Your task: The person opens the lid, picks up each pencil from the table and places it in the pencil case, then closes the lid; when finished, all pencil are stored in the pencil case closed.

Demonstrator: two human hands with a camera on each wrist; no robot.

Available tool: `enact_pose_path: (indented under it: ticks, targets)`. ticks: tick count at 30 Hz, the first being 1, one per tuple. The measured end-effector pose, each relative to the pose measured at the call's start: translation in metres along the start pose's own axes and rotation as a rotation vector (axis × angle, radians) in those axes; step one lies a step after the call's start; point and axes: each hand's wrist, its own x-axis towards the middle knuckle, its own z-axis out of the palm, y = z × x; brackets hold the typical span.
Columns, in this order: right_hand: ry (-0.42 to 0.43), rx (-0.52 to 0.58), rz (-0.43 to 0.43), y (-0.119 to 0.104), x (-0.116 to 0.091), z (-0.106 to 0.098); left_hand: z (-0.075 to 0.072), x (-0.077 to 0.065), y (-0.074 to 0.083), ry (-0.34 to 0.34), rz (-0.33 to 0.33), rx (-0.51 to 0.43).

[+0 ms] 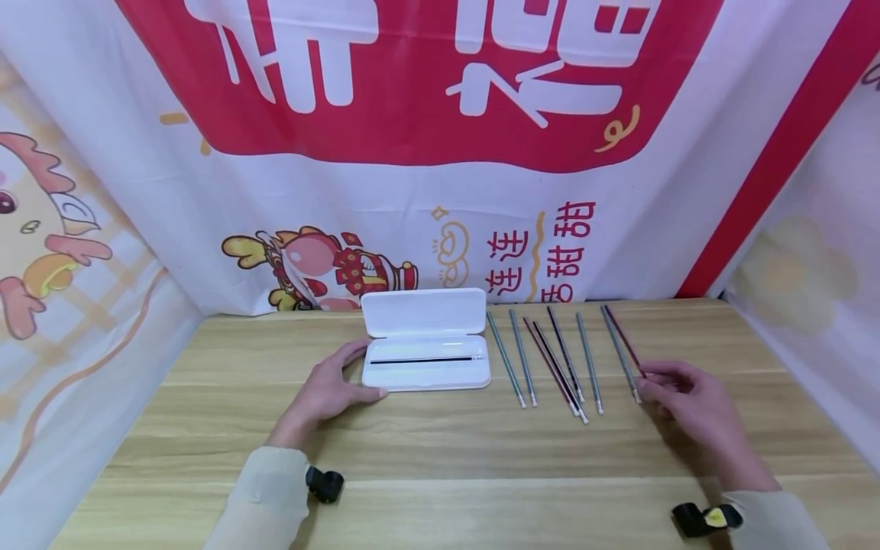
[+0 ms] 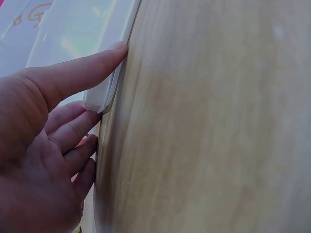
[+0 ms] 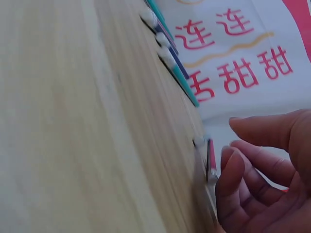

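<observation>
A white pencil case (image 1: pixel 426 384) stands with its lid (image 1: pixel 423 312) up, one dark pencil (image 1: pixel 422 360) lying inside. My left hand (image 1: pixel 337 384) grips the case's left end, thumb along the front edge and fingers behind the corner; the left wrist view shows the thumb (image 2: pixel 87 73) on that edge. At the row's right end, my right hand (image 1: pixel 687 393) is by the lower end of a red pencil (image 1: pixel 627 342). In the right wrist view its thumb (image 3: pixel 265 128) and bent fingers stand apart, beside the eraser end. A green pencil (image 1: pixel 621 354) lies just left of it.
Several pencils lie spread between the case and my right hand, among them a green one (image 1: pixel 506 359), a dark one (image 1: pixel 566 354) and another green one (image 1: pixel 589 363). A printed cloth (image 1: pixel 426 183) hangs behind the wooden table (image 1: pixel 481 451), with more cloth at both sides.
</observation>
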Motion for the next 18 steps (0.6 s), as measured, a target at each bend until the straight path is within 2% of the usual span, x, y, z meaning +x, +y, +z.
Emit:
enact_pose_path:
  ticks: [9,18]
  targets:
    - [0.053,-0.040,0.105,0.012,0.006,-0.011,0.000,0.000,0.000,0.000,-0.001,-0.010]
    - [0.057,-0.040,0.101,0.015,0.008,-0.011,0.001,0.000,0.000,-0.001,0.000,-0.011]
